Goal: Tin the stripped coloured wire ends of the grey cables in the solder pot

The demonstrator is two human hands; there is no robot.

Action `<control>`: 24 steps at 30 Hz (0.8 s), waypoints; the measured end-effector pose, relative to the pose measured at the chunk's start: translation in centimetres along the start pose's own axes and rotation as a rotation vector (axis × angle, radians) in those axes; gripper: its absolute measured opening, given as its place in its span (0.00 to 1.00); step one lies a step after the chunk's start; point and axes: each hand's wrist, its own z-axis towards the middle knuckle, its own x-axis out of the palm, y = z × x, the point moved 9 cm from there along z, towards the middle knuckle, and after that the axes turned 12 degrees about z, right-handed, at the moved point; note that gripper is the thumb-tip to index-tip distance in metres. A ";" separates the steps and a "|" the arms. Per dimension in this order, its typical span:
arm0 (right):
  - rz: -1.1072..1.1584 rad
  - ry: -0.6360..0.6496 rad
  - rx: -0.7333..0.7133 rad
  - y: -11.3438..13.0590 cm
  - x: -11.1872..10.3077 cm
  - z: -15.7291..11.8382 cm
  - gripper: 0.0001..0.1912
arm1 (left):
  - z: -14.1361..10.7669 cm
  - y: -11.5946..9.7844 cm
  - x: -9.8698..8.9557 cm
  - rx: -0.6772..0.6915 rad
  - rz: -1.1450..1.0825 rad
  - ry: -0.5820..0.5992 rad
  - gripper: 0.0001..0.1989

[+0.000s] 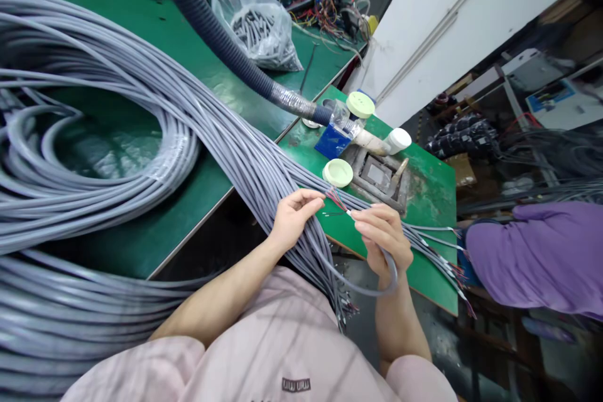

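My right hand (384,239) is closed around the end of a grey cable (365,292), which loops down below the hand. From the stripped end, thin coloured wires (337,199) fan out to the left, red ones among them. My left hand (296,217) is closed in a pinch, thumb and forefinger at the tips of these wires. Whether a wire sits between the fingertips is too small to tell. Beneath both hands runs a thick bundle of grey cables (245,151), whose stripped ends (455,270) hang past the green board (431,195).
A solder pot (379,176) sits on the board, beside a pale green lid (338,173) and a white cup (398,140). A fume hose (226,50) arches over the bench. Large cable coils (174,151) lie left. A person in purple (532,257) is at the right.
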 end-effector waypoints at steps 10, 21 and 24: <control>-0.174 0.128 -0.066 1.2 0.3 -1.0 0.17 | -0.3 -4.8 -0.6 0.030 0.106 0.107 0.06; -0.263 0.225 -0.142 3.2 0.9 -0.8 0.16 | -0.2 -3.6 0.8 -0.088 0.216 0.264 0.08; -0.260 0.245 -0.154 3.5 1.2 -0.6 0.16 | 0.0 -3.2 0.7 -0.143 0.175 0.259 0.10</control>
